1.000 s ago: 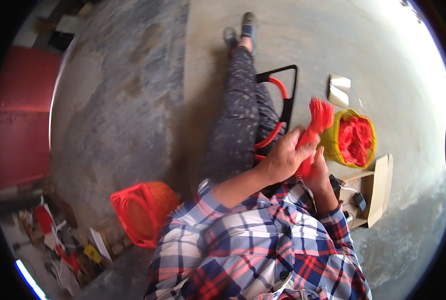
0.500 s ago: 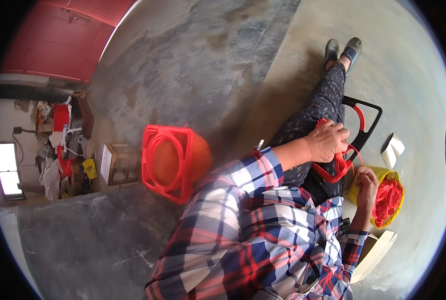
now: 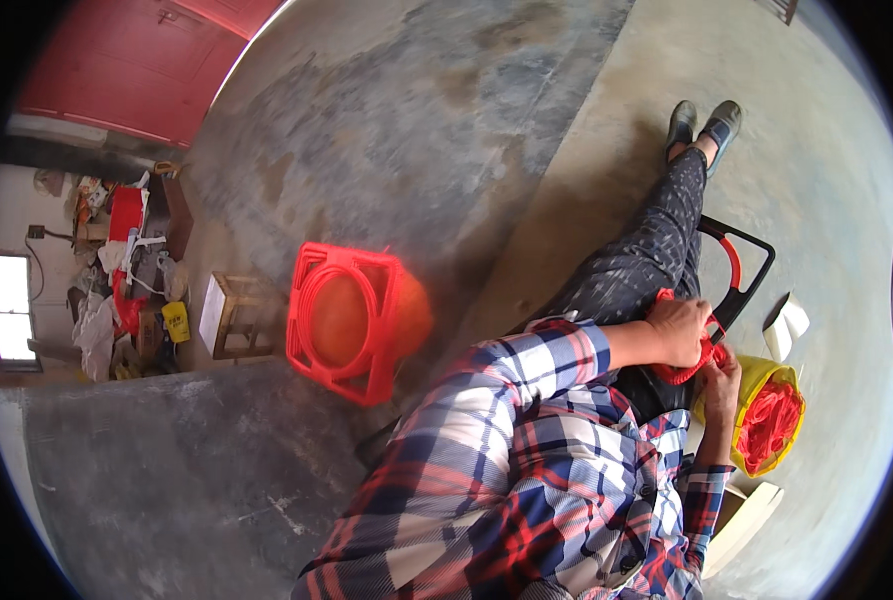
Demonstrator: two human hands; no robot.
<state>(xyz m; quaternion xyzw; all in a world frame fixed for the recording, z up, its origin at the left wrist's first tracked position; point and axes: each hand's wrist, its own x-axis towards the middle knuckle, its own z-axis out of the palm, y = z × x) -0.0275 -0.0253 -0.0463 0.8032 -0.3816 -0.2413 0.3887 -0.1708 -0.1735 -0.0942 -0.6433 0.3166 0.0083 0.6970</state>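
Observation:
My left hand point(image 3: 678, 332) is closed over a red ring-shaped piece point(image 3: 678, 374) that looks wrapped in red strand, lying above my thigh. Right beside it, my right hand point(image 3: 719, 378) pinches at the ring's right side, its fingers bent together. The two hands nearly touch. What sits between the right fingertips is too small to make out, and the left palm hides part of the ring. Close to my right wrist stands a yellow bucket-like container point(image 3: 798, 420) holding red strand or film point(image 3: 769, 415).
A black frame with a red curved part point(image 3: 736, 262) is beside my legs. To the left stands a red openwork plastic frame with an orange round body point(image 3: 341, 325). A white object point(image 3: 786, 326) lies past the bucket. Farther left are a wooden stool point(image 3: 234, 315) and piled bags point(image 3: 94, 335).
My right hand has come in from the bucket side to meet my left hand at the red ring. The red strand stretched between them no longer shows. The view has shifted slightly.

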